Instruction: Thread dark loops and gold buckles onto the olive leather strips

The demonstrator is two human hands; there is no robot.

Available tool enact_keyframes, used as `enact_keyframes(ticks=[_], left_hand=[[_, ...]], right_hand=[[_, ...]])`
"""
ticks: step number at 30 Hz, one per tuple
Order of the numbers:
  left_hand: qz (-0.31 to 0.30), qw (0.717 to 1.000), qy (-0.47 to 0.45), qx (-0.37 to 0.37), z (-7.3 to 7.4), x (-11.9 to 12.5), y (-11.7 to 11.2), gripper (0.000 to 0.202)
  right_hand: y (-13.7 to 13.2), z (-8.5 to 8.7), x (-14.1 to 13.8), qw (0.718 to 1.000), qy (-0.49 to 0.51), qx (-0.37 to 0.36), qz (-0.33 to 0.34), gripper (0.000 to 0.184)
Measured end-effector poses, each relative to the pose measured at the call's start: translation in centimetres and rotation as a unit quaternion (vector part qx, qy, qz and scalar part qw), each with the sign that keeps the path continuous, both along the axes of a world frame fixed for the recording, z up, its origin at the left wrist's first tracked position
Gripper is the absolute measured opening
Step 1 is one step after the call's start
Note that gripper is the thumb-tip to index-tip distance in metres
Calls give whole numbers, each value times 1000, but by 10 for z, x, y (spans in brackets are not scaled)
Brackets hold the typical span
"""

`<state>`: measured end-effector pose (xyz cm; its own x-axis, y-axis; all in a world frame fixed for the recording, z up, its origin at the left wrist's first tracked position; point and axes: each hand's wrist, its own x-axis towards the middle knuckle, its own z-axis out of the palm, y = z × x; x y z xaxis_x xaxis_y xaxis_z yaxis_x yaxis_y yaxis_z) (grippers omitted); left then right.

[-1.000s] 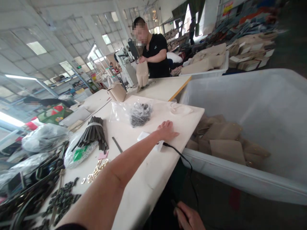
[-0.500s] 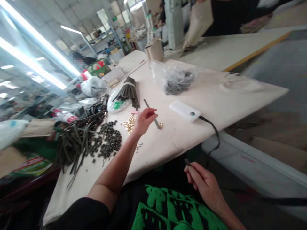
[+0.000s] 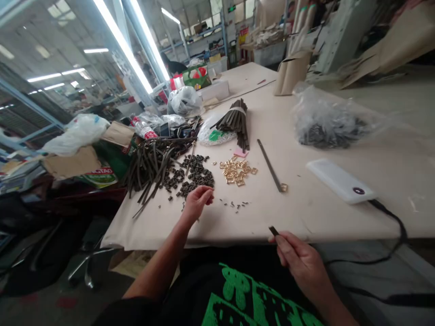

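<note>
My left hand [image 3: 199,201] is at the front edge of a heap of small dark loops [image 3: 195,174], its fingers pinched together. Whatever may be between those fingertips is too small to make out. In my right hand [image 3: 295,253], a dark strap [image 3: 273,231] is gripped between thumb and fingers, its short end sticking out beyond them. A pile of gold buckles [image 3: 236,171] lies to the right of the loops. Farther right, another dark strap [image 3: 269,165] rests on the table with a gold buckle [image 3: 284,187] at its near end.
A tied bundle of dark strips [image 3: 238,117] stands behind the buckles. Loose straps [image 3: 149,163] hang over the table's left side. To the right are a white power bank [image 3: 340,181] with a black cable [image 3: 390,215] and a clear plastic bag [image 3: 329,122] with dark pieces inside.
My left hand has moved from beside the lying strap back to the loop heap, leaving that strap on the table. My right hand still holds its strap. The view has swung left.
</note>
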<state>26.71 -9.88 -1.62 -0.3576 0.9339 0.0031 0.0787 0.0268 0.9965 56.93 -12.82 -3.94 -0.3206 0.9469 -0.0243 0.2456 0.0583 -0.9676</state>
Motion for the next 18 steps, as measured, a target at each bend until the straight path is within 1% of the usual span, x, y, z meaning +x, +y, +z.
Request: enact_keyframes(ticks=[2, 3, 4, 6, 8, 10, 12, 15, 18], left_hand=[[-7, 1000, -14, -1, 1, 5, -12, 31], [-21, 999, -22, -10, 2, 11, -18, 31], [-47, 998, -31, -21, 2, 18, -25, 31], [-117, 991, -53, -39, 4, 36, -37, 32], [-178, 981, -58, -44, 5, 52, -46, 29], [-205, 977, -42, -44, 7, 60, -50, 20], [-196, 980, -14, -36, 7, 60, -52, 16], [-161, 986, 27, -19, 5, 50, -55, 15], [-140, 989, 37, -10, 1, 40, -61, 17]], right_hand=[[2, 2, -8, 999, -23, 14, 18, 34], [2, 4, -12, 999, -34, 18, 33, 33], [3, 6, -17, 998, -45, 21, 49, 33], [4, 11, -28, 994, -66, 27, 87, 33], [7, 18, -41, 988, -79, 39, 128, 33], [10, 23, -52, 982, -82, 54, 161, 34], [14, 27, -62, 977, -84, 60, 188, 34], [20, 29, -74, 968, -95, 56, 223, 33], [22, 29, -82, 958, -112, 52, 258, 32]])
